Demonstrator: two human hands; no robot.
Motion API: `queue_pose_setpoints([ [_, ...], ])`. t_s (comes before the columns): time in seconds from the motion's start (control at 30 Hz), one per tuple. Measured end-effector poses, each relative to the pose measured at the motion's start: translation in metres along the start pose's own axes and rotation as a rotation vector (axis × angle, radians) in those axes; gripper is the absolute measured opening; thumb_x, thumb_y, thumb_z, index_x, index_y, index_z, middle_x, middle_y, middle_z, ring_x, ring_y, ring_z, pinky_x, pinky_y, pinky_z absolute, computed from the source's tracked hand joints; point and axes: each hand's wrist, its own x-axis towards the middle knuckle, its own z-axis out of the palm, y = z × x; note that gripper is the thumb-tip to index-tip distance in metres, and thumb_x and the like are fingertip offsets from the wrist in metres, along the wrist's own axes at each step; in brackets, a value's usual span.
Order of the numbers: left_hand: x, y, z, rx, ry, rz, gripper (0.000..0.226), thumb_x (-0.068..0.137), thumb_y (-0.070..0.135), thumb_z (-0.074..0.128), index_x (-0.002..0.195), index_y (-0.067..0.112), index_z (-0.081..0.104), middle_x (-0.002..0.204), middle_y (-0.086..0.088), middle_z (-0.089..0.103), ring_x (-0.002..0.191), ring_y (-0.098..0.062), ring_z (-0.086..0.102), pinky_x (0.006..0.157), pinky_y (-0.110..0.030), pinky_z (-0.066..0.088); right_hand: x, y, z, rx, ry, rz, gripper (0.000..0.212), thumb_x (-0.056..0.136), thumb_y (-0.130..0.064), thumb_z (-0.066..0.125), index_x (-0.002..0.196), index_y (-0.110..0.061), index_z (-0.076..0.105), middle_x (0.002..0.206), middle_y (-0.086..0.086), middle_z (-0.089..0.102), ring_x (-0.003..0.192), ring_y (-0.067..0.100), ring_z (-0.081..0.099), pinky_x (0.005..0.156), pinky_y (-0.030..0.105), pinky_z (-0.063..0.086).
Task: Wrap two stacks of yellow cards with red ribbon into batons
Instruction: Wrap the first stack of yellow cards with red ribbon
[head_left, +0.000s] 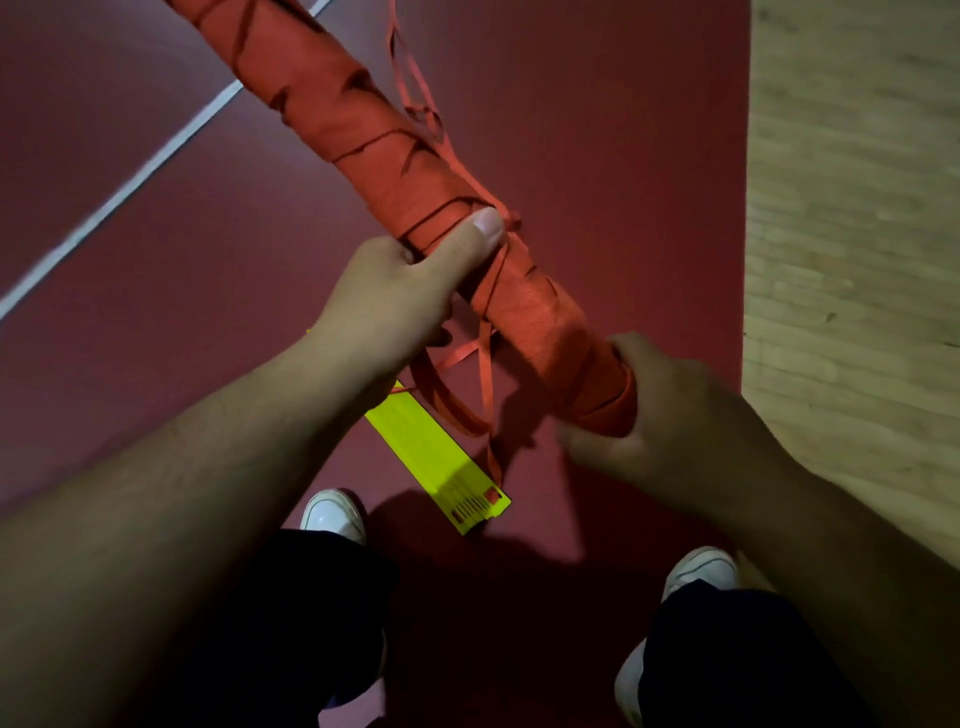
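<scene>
Red floor (130, 260) fills most of the view. A white line (130, 187) crosses it on a slant, well to the left of the baton. A pale wooden floor (857, 208) lies to the baton's right.

Red-ribbon baton (415, 171): long and tube-shaped, held in the air above the red floor. Long axis runs diagonally; far end points up and left and leaves the top edge, near end points down and right toward the person. Ribbon turns overlap unevenly, with dark gaps between bands.

Left hand (395, 291): grips the baton about midway along the visible length, coming in from the baton's left. Fingers are curled under it and the thumb (480, 234) is pressed flat across the top of the wrap.

Right hand (670, 415): closed round the baton's near end, in shadow and blurred. Exact finger placement is not clear.

Stack of yellow cards (441, 462): flat on the red floor below the baton, unwrapped, its long axis roughly parallel to the baton. Small red marks and fine lines at its near end, too small to read.

Loose red ribbon (483, 374): strands hang from the baton between the two hands, trailing down over the cards. More loops hang beside the baton's upper stretch.

White left shoe (332, 514) and white right shoe (701, 569), below the baton, either side of the cards. No legible writing on them.
</scene>
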Motion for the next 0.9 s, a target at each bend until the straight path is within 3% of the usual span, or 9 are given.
queue_pose_setpoints([
  [0.13,-0.002,0.006,0.001,-0.084,-0.025,0.082,0.039,0.094,0.043,0.06,0.062,0.021,0.053,0.047,0.012,0.045,0.046,-0.008,0.046,0.051,-0.025,0.045,0.009,0.009,-0.019,0.375,-0.274,0.045,0.062,0.058,-0.053,0.084,0.109,-0.032,0.056,0.087,-0.008,0.071,0.08,0.004,0.068,0.067,0.019,0.052],
  [0.2,-0.005,0.009,0.002,-0.16,-0.077,0.108,0.032,0.09,0.041,0.058,0.068,0.017,0.056,0.052,0.008,0.05,0.049,-0.011,0.048,0.052,-0.025,0.043,0.008,0.011,-0.024,0.547,-0.43,0.12,0.058,0.055,-0.048,0.092,0.103,-0.03,0.063,0.085,0.003,0.075,0.081,0.025,0.073,0.075,0.04,0.058],
  [0.23,-0.006,0.009,0.002,-0.183,-0.105,0.11,0.03,0.086,0.042,0.057,0.072,0.015,0.058,0.056,0.003,0.052,0.051,-0.013,0.048,0.053,-0.026,0.043,0.006,0.011,-0.024,0.564,-0.456,0.121,0.052,0.054,-0.046,0.093,0.095,-0.028,0.065,0.079,0.01,0.075,0.077,0.035,0.072,0.07,0.048,0.058],
  [0.37,-0.002,0.01,0.0,-0.271,-0.186,0.047,0.031,0.083,0.047,0.056,0.078,0.017,0.06,0.064,-0.002,0.053,0.05,-0.011,0.048,0.055,-0.027,0.043,0.002,0.009,-0.016,0.449,-0.182,0.044,0.032,0.061,-0.037,0.087,0.08,-0.024,0.065,0.067,0.001,0.07,0.057,0.021,0.065,0.057,0.037,0.052],
  [0.53,-0.005,0.013,0.004,-0.244,-0.195,-0.018,0.047,0.093,0.057,0.051,0.078,0.013,0.049,0.049,0.001,0.042,0.037,-0.01,0.036,0.055,-0.03,0.04,-0.002,0.005,-0.014,0.306,0.032,0.114,0.029,0.064,-0.037,0.084,0.077,-0.026,0.06,0.065,-0.014,0.066,0.052,0.006,0.059,0.05,0.027,0.044],
  [0.6,-0.006,0.015,0.007,-0.22,-0.19,-0.026,0.051,0.082,0.063,0.052,0.084,0.012,0.052,0.048,0.003,0.041,0.038,-0.01,0.035,0.054,-0.029,0.04,-0.003,0.004,-0.009,0.247,0.088,0.138,0.033,0.065,-0.042,0.082,0.081,-0.026,0.059,0.062,-0.007,0.064,0.054,0.005,0.059,0.051,0.027,0.045],
  [0.67,-0.008,0.015,0.011,-0.185,-0.158,-0.024,0.05,0.073,0.066,0.056,0.071,0.017,0.056,0.045,0.006,0.042,0.039,-0.01,0.037,0.055,-0.03,0.037,-0.004,0.0,-0.002,0.161,0.131,0.143,0.04,0.065,-0.051,0.079,0.089,-0.028,0.056,0.074,-0.008,0.064,0.067,0.012,0.061,0.057,0.031,0.048],
  [0.77,-0.009,0.009,0.016,-0.212,-0.098,-0.068,0.057,0.09,0.054,0.059,0.043,0.022,0.057,0.041,0.011,0.044,0.037,-0.005,0.039,0.052,-0.025,0.037,-0.006,-0.003,0.006,0.079,0.101,0.122,0.049,0.063,-0.062,0.075,0.095,-0.032,0.053,0.08,-0.011,0.061,0.069,0.012,0.058,0.055,0.029,0.043],
  [0.9,-0.008,0.007,0.011,-0.283,-0.142,-0.046,0.05,0.099,0.046,0.051,0.057,0.023,0.064,0.046,0.01,0.05,0.039,-0.004,0.04,0.049,-0.023,0.032,0.001,0.003,-0.009,0.345,-0.132,0.06,0.049,0.063,-0.057,0.084,0.095,-0.029,0.06,0.078,-0.003,0.068,0.066,0.009,0.064,0.06,0.032,0.051],
])
